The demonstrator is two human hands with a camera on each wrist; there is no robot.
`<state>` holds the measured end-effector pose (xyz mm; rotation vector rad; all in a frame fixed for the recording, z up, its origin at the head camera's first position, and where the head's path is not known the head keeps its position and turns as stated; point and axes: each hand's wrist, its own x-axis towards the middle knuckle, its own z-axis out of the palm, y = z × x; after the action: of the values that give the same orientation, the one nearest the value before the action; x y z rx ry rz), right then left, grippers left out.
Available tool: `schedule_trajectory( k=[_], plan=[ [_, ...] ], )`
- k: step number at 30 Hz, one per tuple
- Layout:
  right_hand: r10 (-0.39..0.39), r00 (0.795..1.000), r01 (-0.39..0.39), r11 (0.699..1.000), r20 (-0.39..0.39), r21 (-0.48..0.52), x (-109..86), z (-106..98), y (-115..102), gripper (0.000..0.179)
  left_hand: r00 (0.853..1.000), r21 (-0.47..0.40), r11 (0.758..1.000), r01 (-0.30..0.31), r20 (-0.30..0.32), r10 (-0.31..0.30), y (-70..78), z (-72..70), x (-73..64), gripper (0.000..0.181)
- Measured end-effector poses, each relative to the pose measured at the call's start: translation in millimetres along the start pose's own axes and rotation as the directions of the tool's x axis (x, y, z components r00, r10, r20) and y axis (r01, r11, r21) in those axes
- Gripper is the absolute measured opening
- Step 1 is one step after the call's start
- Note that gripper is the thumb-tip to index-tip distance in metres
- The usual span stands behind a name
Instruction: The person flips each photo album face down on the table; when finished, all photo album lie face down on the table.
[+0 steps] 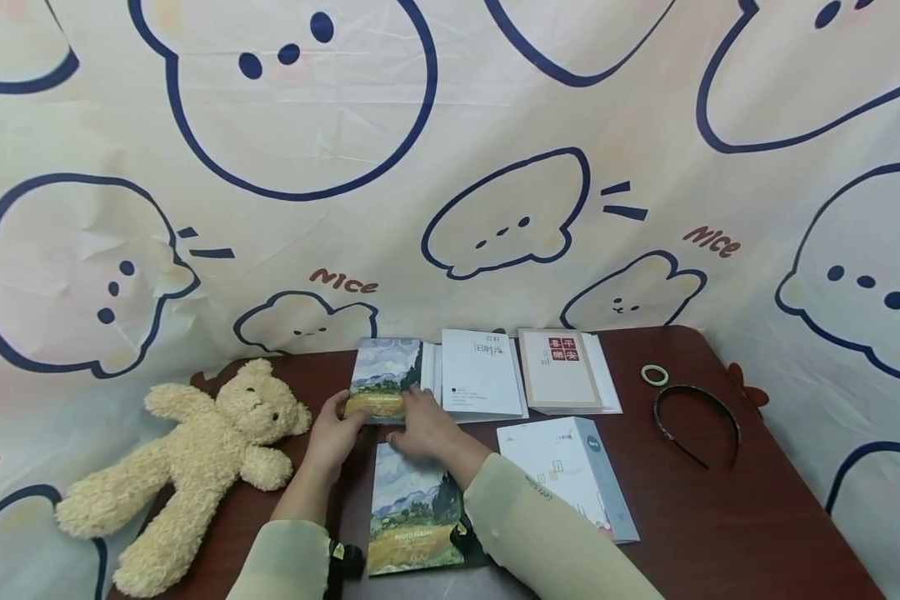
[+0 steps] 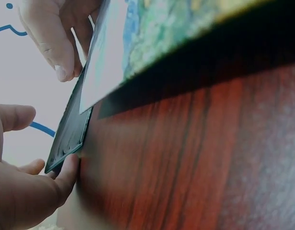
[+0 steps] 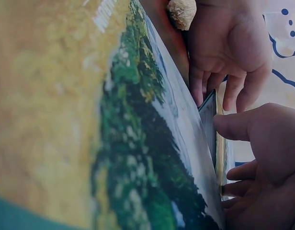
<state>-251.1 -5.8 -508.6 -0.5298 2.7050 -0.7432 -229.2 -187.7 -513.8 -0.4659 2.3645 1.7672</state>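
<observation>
A photo album (image 1: 385,375) with a painted landscape cover is at the back of the table. My left hand (image 1: 333,433) grips its lower left corner, with the thumb over the cover and fingers by the side edge. My right hand (image 1: 425,423) rests its fingers on the lower right of the cover. In the right wrist view, the left hand (image 3: 229,48) is at the album's corner and the right hand (image 3: 269,167) lies along its lower edge. Another album with the same painting (image 1: 412,508) lies nearer, partly under the right forearm.
Right of the gripped album are a white album (image 1: 482,372) and a beige-covered album (image 1: 560,368). A white and blue album (image 1: 566,475) lies nearer. A teddy bear (image 1: 202,450) is on the left; a pale ring (image 1: 654,375) and a headband (image 1: 696,425) are on the right.
</observation>
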Motion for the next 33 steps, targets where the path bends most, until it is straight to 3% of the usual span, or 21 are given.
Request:
schedule_trajectory(
  k=[12,23,33],
  plan=[
    [0.007,1.000,-0.007,1.000,-0.012,0.018,0.1,0.1,-1.2,0.076,1.000,-0.089,0.996,0.011,-0.021,-0.013,-5.9,-2.2,0.5,0.079],
    [-0.032,0.999,0.033,0.999,-0.016,0.021,3.2,5.6,-3.1,0.073,1.000,-0.113,0.993,0.016,-0.024,-0.019,-13.3,-16.5,-7.8,0.079],
    [-0.077,0.995,0.084,0.989,-0.060,0.125,3.3,6.0,-3.7,0.069,0.998,-0.125,0.992,-0.025,-0.059,0.018,-5.3,-23.6,-13.2,0.075]
  ],
)
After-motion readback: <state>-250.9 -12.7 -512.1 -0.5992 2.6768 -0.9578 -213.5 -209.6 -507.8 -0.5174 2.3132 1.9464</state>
